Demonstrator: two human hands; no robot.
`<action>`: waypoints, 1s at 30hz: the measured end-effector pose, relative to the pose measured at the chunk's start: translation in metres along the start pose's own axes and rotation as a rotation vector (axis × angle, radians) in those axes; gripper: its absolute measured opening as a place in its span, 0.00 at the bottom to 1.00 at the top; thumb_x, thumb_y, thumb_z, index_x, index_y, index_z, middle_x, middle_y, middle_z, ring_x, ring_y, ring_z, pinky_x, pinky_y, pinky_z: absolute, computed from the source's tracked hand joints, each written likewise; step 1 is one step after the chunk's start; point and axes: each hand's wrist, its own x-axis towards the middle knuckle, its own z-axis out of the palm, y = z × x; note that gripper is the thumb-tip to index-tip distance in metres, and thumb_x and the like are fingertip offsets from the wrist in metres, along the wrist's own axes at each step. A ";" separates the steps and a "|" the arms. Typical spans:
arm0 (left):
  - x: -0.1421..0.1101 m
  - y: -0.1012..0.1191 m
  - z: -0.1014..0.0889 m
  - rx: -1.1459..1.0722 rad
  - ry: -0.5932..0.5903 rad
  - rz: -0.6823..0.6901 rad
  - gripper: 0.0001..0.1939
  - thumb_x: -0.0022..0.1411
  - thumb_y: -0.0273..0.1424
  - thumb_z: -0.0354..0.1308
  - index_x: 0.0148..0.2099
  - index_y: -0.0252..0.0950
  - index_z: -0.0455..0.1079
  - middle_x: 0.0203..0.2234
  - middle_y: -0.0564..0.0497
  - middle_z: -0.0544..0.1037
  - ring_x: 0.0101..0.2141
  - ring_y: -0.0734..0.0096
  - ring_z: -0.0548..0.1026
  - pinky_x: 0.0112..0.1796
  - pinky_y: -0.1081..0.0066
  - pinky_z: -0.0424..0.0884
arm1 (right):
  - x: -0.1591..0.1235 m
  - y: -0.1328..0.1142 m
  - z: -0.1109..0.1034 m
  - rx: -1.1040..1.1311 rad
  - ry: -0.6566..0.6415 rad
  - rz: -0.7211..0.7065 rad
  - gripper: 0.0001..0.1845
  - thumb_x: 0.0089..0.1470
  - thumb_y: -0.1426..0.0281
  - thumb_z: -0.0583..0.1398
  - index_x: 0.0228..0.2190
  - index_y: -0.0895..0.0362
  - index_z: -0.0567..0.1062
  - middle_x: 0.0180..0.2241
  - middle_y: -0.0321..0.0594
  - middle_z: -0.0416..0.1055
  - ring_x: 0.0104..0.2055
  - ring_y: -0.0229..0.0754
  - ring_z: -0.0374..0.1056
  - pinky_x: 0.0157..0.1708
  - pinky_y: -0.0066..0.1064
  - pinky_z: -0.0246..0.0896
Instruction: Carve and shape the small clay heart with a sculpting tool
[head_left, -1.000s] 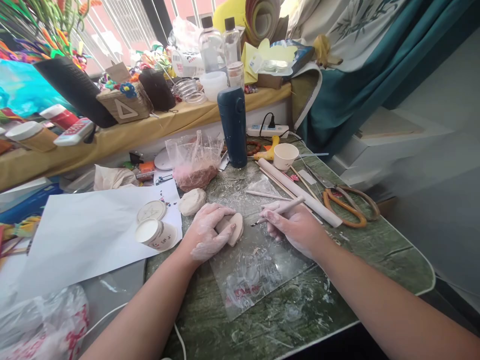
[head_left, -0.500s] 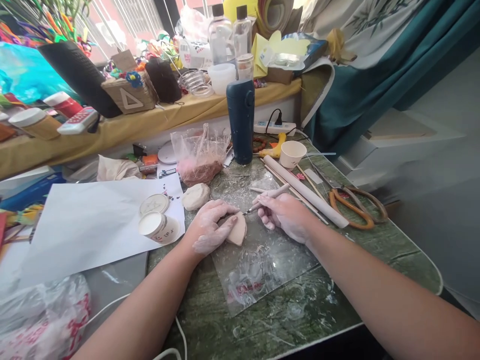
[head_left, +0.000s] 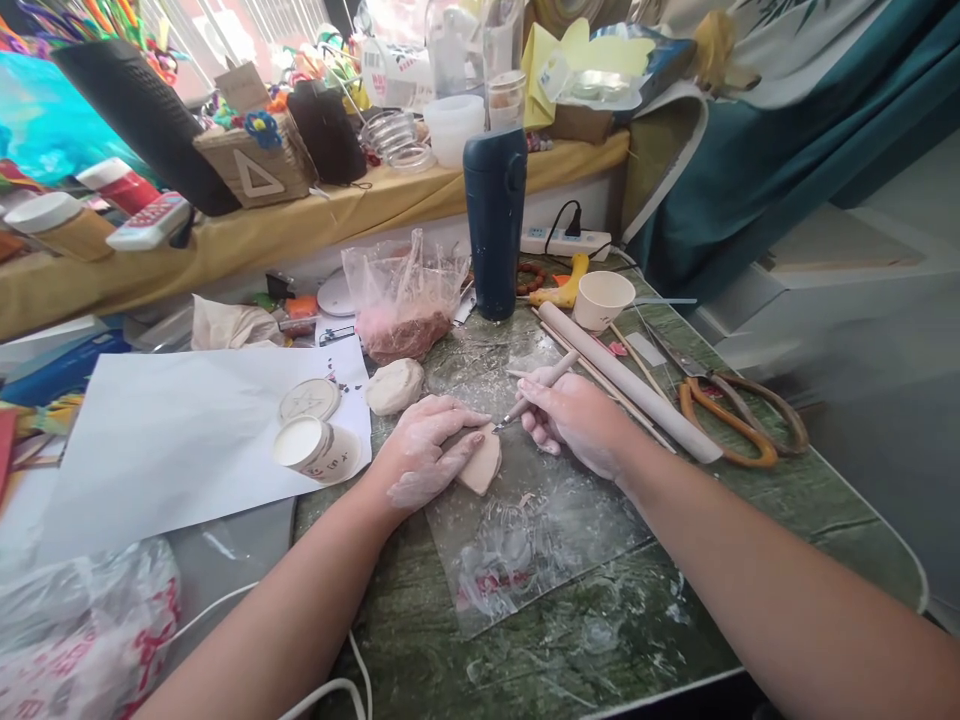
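Observation:
My left hand (head_left: 429, 448), dusted white, lies over a flat piece of pale clay (head_left: 481, 465) with a curved edge, holding it down with thumb and fingers. Part of the clay is hidden beneath that hand. In my right hand (head_left: 570, 415) is a slim craft knife (head_left: 541, 387), gripped like a pen. Its metal tip meets the upper right edge of the clay, though exact contact is hard to make out. Under the clay spreads a clear plastic sheet (head_left: 555, 540), smeared with white powder. A rounded clay lump (head_left: 394, 387) sits just beyond my left hand.
A rolling rod (head_left: 630, 380), thin sticks, a paper cup (head_left: 602, 300) and large scissors (head_left: 739, 415) lie to the right. Behind stand a blue flask (head_left: 495, 225) and a bag of reddish clay (head_left: 405, 310). White paper (head_left: 187, 450) at left carries another cup (head_left: 311, 450).
The view has shifted slightly, so the back objects sit higher and farther right. The knife tip has moved a little left relative to the clay's edge. My left hand keeps its hold.

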 end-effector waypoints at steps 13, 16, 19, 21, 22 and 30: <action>0.001 0.000 0.000 0.005 0.006 0.017 0.11 0.72 0.32 0.57 0.51 0.39 0.78 0.40 0.47 0.82 0.42 0.63 0.78 0.48 0.60 0.73 | -0.002 -0.004 0.003 -0.012 0.038 0.007 0.12 0.63 0.69 0.58 0.26 0.58 0.71 0.18 0.34 0.68 0.14 0.33 0.60 0.09 0.22 0.50; 0.001 0.000 0.001 0.011 0.001 0.007 0.11 0.72 0.32 0.57 0.50 0.39 0.78 0.40 0.47 0.81 0.42 0.63 0.78 0.48 0.60 0.73 | -0.002 -0.005 0.004 -0.011 0.042 0.011 0.12 0.62 0.68 0.59 0.26 0.58 0.70 0.18 0.34 0.68 0.14 0.32 0.60 0.10 0.22 0.49; 0.001 0.000 0.001 0.010 -0.007 -0.004 0.11 0.72 0.32 0.57 0.50 0.40 0.78 0.40 0.47 0.81 0.43 0.62 0.78 0.48 0.60 0.73 | -0.002 -0.005 0.005 -0.008 0.049 0.024 0.10 0.60 0.69 0.59 0.26 0.57 0.70 0.18 0.34 0.68 0.14 0.32 0.60 0.10 0.22 0.49; 0.000 0.000 0.001 0.007 -0.010 -0.007 0.11 0.72 0.32 0.57 0.51 0.40 0.78 0.41 0.47 0.81 0.43 0.62 0.78 0.48 0.60 0.73 | -0.002 -0.006 0.006 -0.008 0.054 0.032 0.10 0.60 0.70 0.59 0.26 0.57 0.69 0.18 0.34 0.68 0.14 0.32 0.60 0.10 0.21 0.49; 0.000 -0.001 0.001 0.006 -0.011 -0.008 0.11 0.72 0.32 0.57 0.51 0.40 0.78 0.41 0.47 0.81 0.43 0.62 0.78 0.48 0.60 0.73 | -0.002 -0.005 0.006 -0.011 0.058 0.032 0.10 0.59 0.71 0.59 0.26 0.56 0.69 0.18 0.34 0.68 0.14 0.33 0.60 0.10 0.21 0.49; 0.001 -0.003 0.001 -0.005 -0.005 0.016 0.11 0.72 0.33 0.57 0.51 0.40 0.79 0.41 0.47 0.82 0.43 0.62 0.79 0.48 0.60 0.73 | -0.017 -0.003 -0.003 0.075 0.093 -0.050 0.12 0.58 0.63 0.66 0.30 0.58 0.73 0.21 0.34 0.70 0.17 0.33 0.64 0.13 0.22 0.59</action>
